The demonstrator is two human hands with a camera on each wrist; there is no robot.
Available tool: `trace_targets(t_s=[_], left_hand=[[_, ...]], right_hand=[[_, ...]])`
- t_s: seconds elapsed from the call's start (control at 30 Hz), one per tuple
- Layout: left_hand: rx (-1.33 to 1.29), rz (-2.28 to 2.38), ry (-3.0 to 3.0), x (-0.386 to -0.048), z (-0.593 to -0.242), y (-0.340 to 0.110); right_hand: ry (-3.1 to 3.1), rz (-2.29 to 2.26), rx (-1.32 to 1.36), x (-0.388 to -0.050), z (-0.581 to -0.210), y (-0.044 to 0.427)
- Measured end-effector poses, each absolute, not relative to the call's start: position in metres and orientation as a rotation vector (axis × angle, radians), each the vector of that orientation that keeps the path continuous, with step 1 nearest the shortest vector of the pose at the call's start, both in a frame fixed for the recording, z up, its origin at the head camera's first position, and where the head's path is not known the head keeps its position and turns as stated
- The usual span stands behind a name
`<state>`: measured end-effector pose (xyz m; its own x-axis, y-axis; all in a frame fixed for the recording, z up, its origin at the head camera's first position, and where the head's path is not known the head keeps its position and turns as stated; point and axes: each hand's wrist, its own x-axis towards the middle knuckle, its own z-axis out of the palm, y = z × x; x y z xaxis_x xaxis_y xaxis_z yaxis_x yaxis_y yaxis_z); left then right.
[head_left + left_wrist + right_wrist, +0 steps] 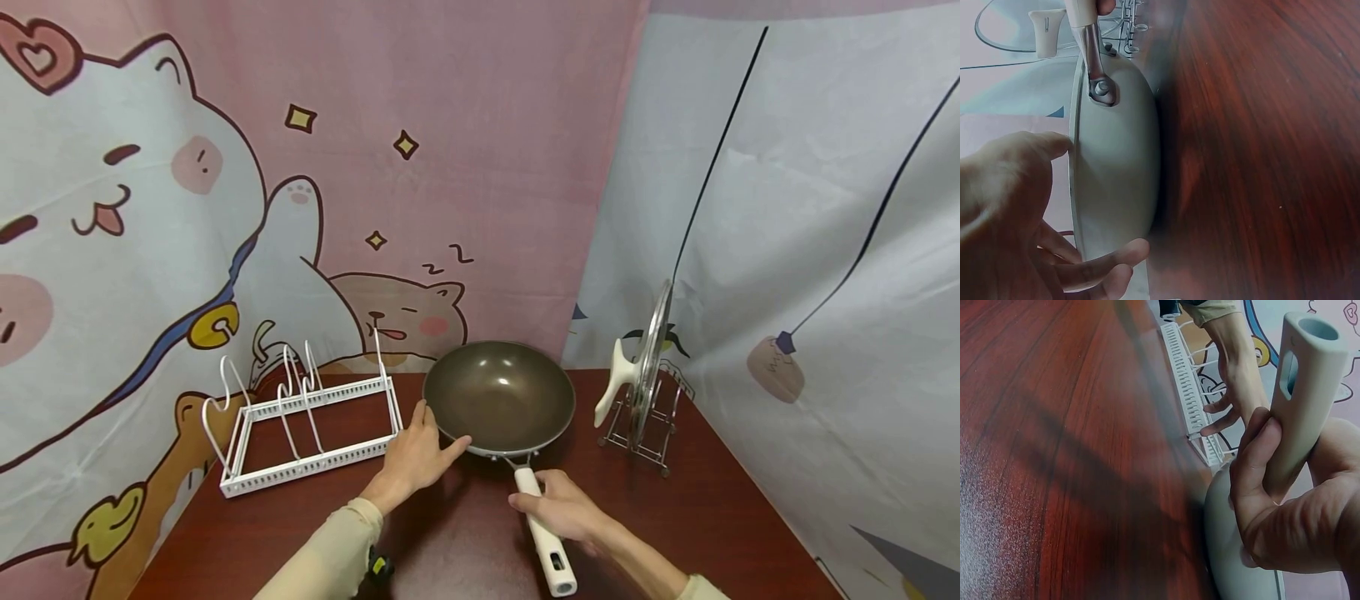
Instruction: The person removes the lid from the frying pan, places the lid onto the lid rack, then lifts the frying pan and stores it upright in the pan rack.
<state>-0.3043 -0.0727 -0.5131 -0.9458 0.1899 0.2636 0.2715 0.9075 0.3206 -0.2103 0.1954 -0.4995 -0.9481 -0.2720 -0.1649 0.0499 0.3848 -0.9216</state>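
A frying pan with a dark brown inside and a pale outside sits on the table. Its white handle points toward me, and my right hand grips it near the pan end. In the right wrist view, the thumb and fingers wrap around the handle. My left hand is at the pan's left rim, thumb spread from the fingers. From the left wrist, the thumb meets the rim and the fingers lie along the pale outer wall.
To the left stands a white rack with upright loops. On the right, a wire stand holds a glass lid on edge, its white knob handle facing left. A printed curtain hangs behind the dark red table.
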Motion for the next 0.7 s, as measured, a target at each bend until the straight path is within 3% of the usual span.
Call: trace_targets(t_s=[0.7], left_hand=[[-0.347, -0.564, -2.894, -0.311, -0.510, -0.075]], right_hand=[[2.304, -1.642, -0.212, -0.208, -0.501, 0.184]])
